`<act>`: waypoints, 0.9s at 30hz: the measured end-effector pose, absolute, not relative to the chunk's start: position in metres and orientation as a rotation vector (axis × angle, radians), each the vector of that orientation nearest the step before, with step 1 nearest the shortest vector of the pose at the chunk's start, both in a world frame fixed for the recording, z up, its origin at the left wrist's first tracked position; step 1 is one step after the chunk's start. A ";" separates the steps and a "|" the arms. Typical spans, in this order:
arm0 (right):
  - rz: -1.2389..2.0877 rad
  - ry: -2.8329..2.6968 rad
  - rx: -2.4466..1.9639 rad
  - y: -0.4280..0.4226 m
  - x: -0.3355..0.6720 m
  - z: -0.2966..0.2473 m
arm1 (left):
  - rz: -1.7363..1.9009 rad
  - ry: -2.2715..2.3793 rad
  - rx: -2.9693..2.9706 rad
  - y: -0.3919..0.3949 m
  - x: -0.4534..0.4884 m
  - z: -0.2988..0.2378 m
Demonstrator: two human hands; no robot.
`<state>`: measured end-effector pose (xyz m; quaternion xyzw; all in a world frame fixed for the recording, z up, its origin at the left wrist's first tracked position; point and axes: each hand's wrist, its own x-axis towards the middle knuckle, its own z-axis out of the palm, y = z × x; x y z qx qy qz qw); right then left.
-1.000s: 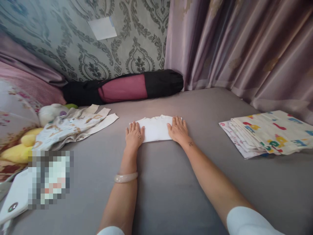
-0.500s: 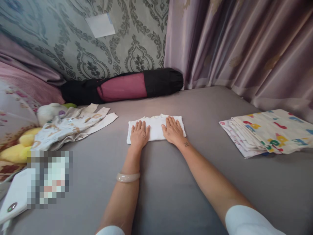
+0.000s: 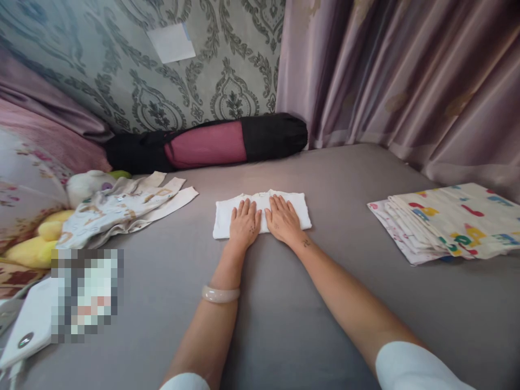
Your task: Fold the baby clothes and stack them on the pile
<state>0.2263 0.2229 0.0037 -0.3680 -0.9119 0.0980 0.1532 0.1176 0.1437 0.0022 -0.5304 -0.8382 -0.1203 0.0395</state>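
Note:
A folded white cloth (image 3: 222,216) lies on the grey bed sheet (image 3: 284,303) in the middle of the view. My left hand (image 3: 244,226) rests flat on its middle, fingers stretched out. Right beside it my right hand (image 3: 283,219) also lies flat on the cloth, fingers spread. The two hands almost touch. A pale bangle (image 3: 220,294) sits on my left wrist.
A cream printed garment (image 3: 122,208) lies unfolded at the left, by soft toys (image 3: 36,241) and a white device (image 3: 28,325). A stack of folded colourful cloths (image 3: 447,222) sits at the right. A black and maroon roll bag (image 3: 207,143) lies against the wall; curtains hang at the right.
Both hands have slid inward from the cloth's ends to its middle, staying flat on it. The cloth has stayed where it was.

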 end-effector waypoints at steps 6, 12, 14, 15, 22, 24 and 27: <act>0.296 -2.646 -1.076 0.223 0.227 0.008 | -0.450 -2.580 -1.622 0.145 0.116 -0.001; 0.368 -2.688 -1.064 0.213 0.208 0.024 | -1.195 -2.480 -1.485 0.145 0.100 0.001; 0.387 -2.697 -1.019 0.208 0.199 0.025 | -1.486 -2.427 -1.308 0.141 0.092 0.004; 0.389 -2.695 -1.015 0.205 0.195 0.023 | -1.599 -2.414 -1.219 0.138 0.088 0.006; 0.316 -2.669 -1.029 0.199 0.191 0.012 | -2.076 -2.318 -0.759 0.125 0.070 0.012; 0.322 -2.698 -1.043 0.200 0.191 0.014 | -2.184 -2.282 -0.647 0.125 0.066 0.011; 0.317 -2.730 -1.069 0.199 0.185 0.020 | -2.488 -2.160 -0.378 0.123 0.058 0.011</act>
